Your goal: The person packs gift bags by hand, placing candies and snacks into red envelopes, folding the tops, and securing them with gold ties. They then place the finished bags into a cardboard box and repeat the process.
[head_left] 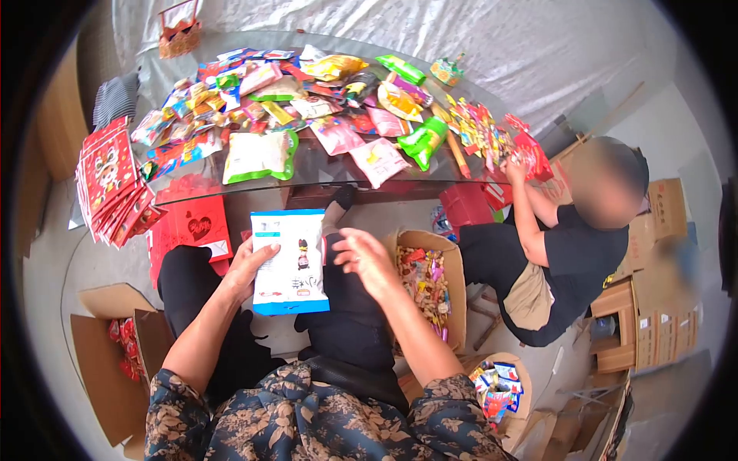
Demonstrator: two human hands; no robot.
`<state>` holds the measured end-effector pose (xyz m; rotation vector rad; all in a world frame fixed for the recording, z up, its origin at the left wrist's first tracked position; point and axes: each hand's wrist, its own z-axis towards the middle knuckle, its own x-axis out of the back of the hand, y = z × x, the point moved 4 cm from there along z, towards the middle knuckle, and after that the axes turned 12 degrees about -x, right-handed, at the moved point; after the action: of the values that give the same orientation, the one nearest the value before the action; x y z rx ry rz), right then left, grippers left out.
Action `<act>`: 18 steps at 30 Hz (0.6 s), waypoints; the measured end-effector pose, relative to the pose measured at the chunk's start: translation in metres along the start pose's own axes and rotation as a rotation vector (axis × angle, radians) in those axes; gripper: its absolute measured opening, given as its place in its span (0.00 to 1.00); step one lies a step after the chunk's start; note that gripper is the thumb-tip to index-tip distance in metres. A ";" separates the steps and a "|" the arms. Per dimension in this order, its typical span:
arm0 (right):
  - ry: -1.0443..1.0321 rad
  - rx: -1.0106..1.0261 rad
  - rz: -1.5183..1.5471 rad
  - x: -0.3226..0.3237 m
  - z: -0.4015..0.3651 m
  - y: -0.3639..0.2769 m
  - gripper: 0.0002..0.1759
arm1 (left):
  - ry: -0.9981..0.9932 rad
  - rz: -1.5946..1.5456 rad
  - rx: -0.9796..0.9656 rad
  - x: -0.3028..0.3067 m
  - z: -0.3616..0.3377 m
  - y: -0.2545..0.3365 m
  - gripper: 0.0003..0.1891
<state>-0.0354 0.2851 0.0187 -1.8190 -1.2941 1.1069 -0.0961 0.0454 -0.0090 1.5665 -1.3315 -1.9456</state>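
Observation:
A white snack bag (290,265) with blue bands at top and bottom is upright over my lap. My left hand (251,267) grips it by its left edge, thumb across the front. Just off the bag's right side is my right hand (363,260), fingers spread and holding nothing. The glass table (307,175) in front of me bears a heap of colourful snack packets; nearest are a white-and-green bag (257,157), a pink-and-white bag (379,162) and a green packet (423,143).
Red printed gift bags (108,180) are stacked at the table's left end. Cardboard boxes of sweets (457,288) and red packets (108,369) flank me. A co-worker (561,253) sits at right, hands at a red bag (530,154). A small basket (180,38) stands at the back.

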 end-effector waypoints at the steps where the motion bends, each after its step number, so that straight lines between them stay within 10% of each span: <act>1: -0.015 -0.021 -0.031 -0.012 0.000 0.003 0.22 | -0.001 0.018 -0.008 0.000 0.000 -0.001 0.26; 18: -0.288 -0.154 -0.071 -0.043 0.009 0.056 0.28 | -0.102 0.092 0.032 0.000 0.000 -0.011 0.24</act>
<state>-0.0270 0.2267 -0.0220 -1.7527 -1.6380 1.2959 -0.0930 0.0517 -0.0177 1.4103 -1.4560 -1.9805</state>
